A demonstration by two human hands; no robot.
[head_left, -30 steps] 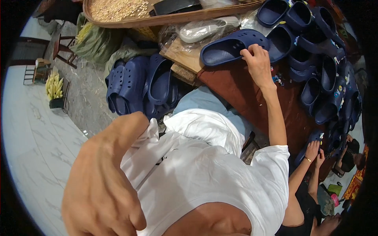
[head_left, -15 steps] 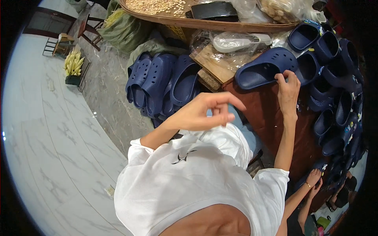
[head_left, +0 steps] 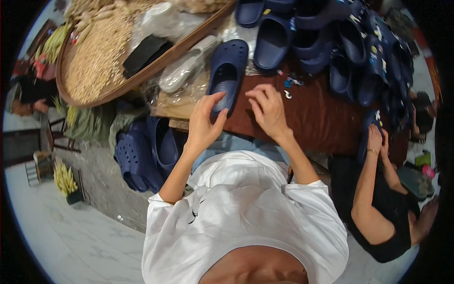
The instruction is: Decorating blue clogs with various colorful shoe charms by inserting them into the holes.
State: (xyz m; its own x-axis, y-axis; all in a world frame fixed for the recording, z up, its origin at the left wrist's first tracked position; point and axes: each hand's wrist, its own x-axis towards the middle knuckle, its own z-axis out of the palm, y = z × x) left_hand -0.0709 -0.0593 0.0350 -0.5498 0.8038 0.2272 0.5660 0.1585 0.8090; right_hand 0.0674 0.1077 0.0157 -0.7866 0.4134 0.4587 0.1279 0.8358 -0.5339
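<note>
A navy blue clog [head_left: 228, 71] with holes in its upper lies along the table's near side, its heel toward me. At that heel is my left hand [head_left: 204, 125], thumb and forefinger apart over its edge; I cannot make out a firm grip. My right hand [head_left: 268, 112] hovers just right of the clog, fingers bent and apart, with nothing visible in it. Several small colourful shoe charms [head_left: 292, 81] lie on the brown tabletop [head_left: 307, 111] beyond my right hand.
Decorated navy clogs [head_left: 352, 42] crowd the far right; more clogs [head_left: 144, 154] are stacked at my left. A woven tray [head_left: 137, 87] holds pale kernels and a black phone-like object [head_left: 146, 54]. Another person's hands [head_left: 375, 139] work on a clog at the right.
The view has turned to the right. My left hand has come to the clog's heel, and my right hand has let go of the clog's rim and is now apart from it.
</note>
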